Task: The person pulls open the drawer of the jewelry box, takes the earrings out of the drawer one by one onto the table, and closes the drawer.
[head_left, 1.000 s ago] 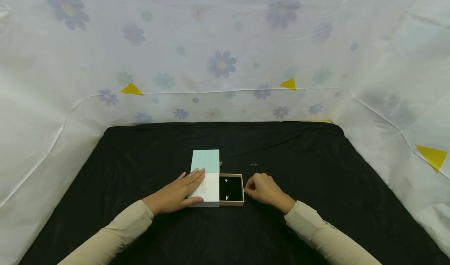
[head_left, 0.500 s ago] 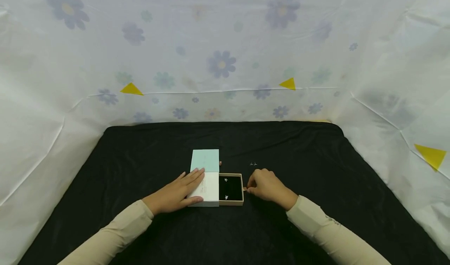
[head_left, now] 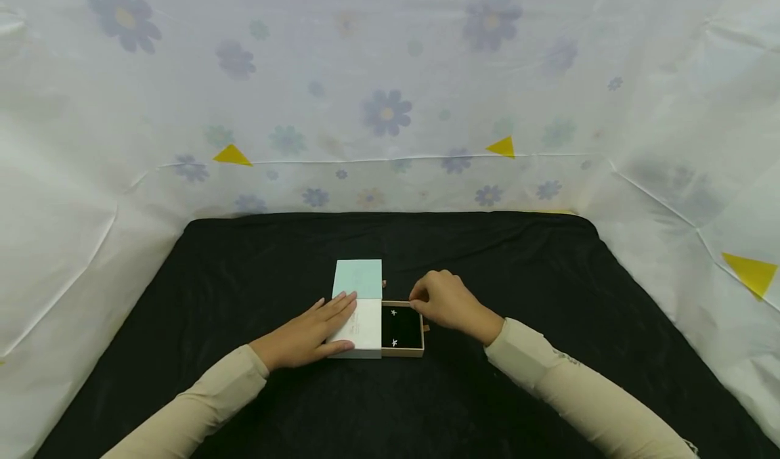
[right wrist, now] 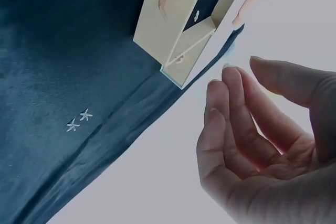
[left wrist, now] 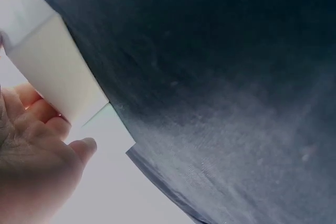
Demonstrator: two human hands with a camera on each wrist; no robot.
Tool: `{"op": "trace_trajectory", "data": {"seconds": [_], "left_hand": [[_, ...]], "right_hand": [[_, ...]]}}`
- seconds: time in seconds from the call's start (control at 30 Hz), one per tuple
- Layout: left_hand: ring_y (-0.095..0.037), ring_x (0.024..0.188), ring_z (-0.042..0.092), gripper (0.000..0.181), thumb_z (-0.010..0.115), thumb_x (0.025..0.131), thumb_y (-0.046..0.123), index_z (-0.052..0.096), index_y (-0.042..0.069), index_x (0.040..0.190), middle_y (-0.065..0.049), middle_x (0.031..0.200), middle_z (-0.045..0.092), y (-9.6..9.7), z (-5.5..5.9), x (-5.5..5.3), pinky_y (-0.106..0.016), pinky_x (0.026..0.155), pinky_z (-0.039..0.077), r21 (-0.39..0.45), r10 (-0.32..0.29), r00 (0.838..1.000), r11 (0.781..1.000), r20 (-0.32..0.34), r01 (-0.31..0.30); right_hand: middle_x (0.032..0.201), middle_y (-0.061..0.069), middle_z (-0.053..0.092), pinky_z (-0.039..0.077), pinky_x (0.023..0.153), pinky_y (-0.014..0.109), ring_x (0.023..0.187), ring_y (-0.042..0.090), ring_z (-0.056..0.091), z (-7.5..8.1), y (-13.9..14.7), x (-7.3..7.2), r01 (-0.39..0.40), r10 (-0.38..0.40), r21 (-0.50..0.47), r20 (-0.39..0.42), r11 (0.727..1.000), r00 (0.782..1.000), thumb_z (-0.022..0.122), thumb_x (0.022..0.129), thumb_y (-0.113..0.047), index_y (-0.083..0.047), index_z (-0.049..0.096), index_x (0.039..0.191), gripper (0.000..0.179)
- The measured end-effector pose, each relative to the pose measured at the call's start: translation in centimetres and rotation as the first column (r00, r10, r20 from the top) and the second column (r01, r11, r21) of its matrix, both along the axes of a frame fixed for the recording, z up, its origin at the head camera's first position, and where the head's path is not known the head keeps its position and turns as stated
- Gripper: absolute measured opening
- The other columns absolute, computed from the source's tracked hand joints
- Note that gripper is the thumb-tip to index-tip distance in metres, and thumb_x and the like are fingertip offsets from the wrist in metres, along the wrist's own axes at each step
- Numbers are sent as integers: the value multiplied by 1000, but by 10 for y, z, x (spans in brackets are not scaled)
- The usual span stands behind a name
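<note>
My left hand (head_left: 311,334) lies flat, fingers straight, on the white part (head_left: 367,330) of a drawer box whose far part (head_left: 358,278) is mint green. From its right side a drawer (head_left: 402,353) sticks out, lined in black, with two small silver starfish-shaped earrings (head_left: 394,342) on the lining. A copper-coloured ribbon tab (head_left: 426,328) marks the drawer's end. Near the drawer's far right corner hovers my right hand (head_left: 451,301), thumb and fingers loosely bent and apart, holding nothing. Two more starfish-shaped pieces (right wrist: 79,119) lie on the cloth in the right wrist view; in the head view they are hidden.
Black cloth (head_left: 274,405) covers the table under the box. White sheeting printed with flowers (head_left: 386,112) stands behind and at both sides, with yellow triangles (head_left: 502,147) on it. A second ribbon tab (head_left: 384,283) shows at the mint part's right edge.
My right hand has left the drawer's ribbon tab and moved up and left, now covering the loose starfish-shaped pieces in the head view. My left hand and the box have stayed put.
</note>
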State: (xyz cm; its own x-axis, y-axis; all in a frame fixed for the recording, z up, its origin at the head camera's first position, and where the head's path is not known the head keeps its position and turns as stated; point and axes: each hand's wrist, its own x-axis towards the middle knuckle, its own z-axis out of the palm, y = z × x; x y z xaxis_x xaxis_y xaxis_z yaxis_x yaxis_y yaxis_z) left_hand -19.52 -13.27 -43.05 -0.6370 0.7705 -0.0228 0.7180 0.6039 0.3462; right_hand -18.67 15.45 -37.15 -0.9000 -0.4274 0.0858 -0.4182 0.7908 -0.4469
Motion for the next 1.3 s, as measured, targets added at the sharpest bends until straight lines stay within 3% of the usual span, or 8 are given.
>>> {"op": "trace_trajectory", "data": {"seconds": [0.37, 0.63, 0.9, 1.3], "left_hand": [[-25, 147, 11, 80, 39, 97, 58, 13, 8, 155, -7, 161, 10, 1, 2, -2, -54, 116, 15, -22, 4, 1000, 1000, 9, -4], [-25, 147, 10, 79, 40, 98, 57, 14, 8, 155, -7, 161, 9, 1, 1, -1, -54, 116, 14, -24, 0, 1000, 1000, 12, 0], [-25, 147, 10, 79, 40, 98, 56, 13, 8, 155, -7, 161, 9, 0, 1, -1, -54, 116, 15, -20, 1, 1000, 1000, 9, -1], [-25, 147, 11, 79, 40, 98, 56, 14, 7, 154, -8, 161, 10, 0, 0, 0, -55, 115, 15, -16, 2, 1000, 1000, 3, -2]], "right_hand": [[73, 1, 69, 49, 51, 24, 49, 3, 53, -10, -21, -16, -35, 38, 91, -28, 995, 999, 71, 87, -11, -7, 76, 83, 8], [56, -2, 60, 44, 45, 23, 42, 6, 49, -16, -30, -23, -60, 59, 110, 18, 992, 998, 68, 87, -4, -7, 75, 71, 18], [45, -5, 50, 34, 39, 19, 37, 5, 40, -25, -32, -23, -62, 57, 132, 44, 989, 997, 65, 89, -2, -9, 69, 57, 32], [46, -6, 50, 36, 39, 19, 39, 6, 43, -31, -36, -22, -43, 40, 155, 20, 987, 999, 68, 86, -2, -11, 65, 53, 35]]}}
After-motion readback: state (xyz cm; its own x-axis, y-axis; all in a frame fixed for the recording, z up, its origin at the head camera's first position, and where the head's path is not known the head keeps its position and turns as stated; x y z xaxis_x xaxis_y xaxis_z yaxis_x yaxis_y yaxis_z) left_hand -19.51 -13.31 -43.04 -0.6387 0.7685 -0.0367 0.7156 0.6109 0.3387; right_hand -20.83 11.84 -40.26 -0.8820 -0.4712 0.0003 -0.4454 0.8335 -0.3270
